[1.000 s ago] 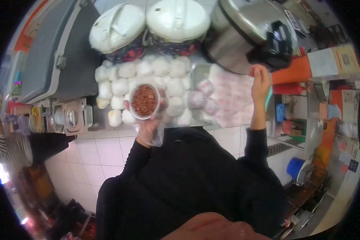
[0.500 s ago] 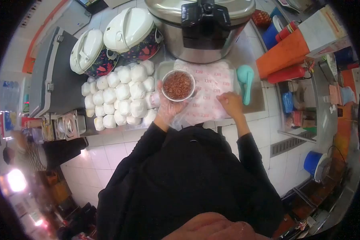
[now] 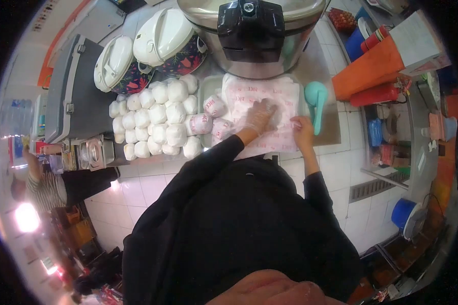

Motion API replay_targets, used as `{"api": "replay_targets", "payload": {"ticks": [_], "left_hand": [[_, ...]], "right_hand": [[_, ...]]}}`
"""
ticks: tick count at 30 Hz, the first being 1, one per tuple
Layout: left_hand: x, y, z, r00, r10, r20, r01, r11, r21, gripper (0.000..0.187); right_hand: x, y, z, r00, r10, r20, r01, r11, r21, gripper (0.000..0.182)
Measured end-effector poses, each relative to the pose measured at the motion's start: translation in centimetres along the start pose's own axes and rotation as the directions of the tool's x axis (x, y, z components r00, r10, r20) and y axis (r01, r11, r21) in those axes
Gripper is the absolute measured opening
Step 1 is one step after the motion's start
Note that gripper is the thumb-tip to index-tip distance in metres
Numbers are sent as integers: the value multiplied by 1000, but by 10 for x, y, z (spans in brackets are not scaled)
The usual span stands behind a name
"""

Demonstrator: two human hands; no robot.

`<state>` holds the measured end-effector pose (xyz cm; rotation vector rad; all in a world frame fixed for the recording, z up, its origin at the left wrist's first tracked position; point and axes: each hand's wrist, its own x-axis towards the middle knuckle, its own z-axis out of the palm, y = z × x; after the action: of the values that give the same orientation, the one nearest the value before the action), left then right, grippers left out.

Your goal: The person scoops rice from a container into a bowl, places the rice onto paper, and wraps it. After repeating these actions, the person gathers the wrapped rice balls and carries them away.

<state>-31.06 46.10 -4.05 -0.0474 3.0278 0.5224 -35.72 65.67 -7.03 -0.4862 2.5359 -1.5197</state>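
My left hand (image 3: 259, 116), in a clear plastic glove, is palm down over a stack of white paper sheets (image 3: 239, 92) printed with pink "RICE" lettering. Its fingers curve round what seems to be the small white bowl, tipped mouth down and mostly hidden; its reddish-brown crumbly filling is out of sight. At the stack's right side, my bare right hand (image 3: 304, 129) pinches the edge of the top sheet. A few printed round packets (image 3: 214, 105) lie left of my left hand, beside many plain white wrapped bundles (image 3: 159, 116).
A large steel pot (image 3: 254, 63) with a black latch stands behind the paper. The turquoise scoop (image 3: 317, 104) lies to the right. Two white-lidded flowered containers (image 3: 173, 38) and a grey cooler box (image 3: 68, 86) are at the left. Another person (image 3: 48, 190) is at far left.
My left hand has moved right and turned over onto the paper, and the bowl's filling no longer shows. Printed packets behind it came into view. My right hand stays near the paper's right edge.
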Motion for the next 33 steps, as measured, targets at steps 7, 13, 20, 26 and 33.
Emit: {"api": "replay_targets", "payload": {"ticks": [7,13,20,26,33], "left_hand": [[16,13,-13,968,-209,137,209,978,8,82],[11,-65,-31,948,-251,-197,51,729,-682,66],[-2,-194,-85,600,-679,-424,322,689,-649,65],[-9,-180,-70,436,-621,-651,456,777,-434,74],[-8,-104,-92,543,-223,-810,180,973,-148,49]], "right_hand": [[2,-1,4,998,28,-65,-28,1000,1,38],[30,13,14,984,104,-144,-94,993,75,41],[73,19,30,968,116,-221,-131,990,-57,45],[98,-18,20,974,222,-44,-226,960,-168,49],[104,41,28,982,-121,-143,105,988,-115,35]]}}
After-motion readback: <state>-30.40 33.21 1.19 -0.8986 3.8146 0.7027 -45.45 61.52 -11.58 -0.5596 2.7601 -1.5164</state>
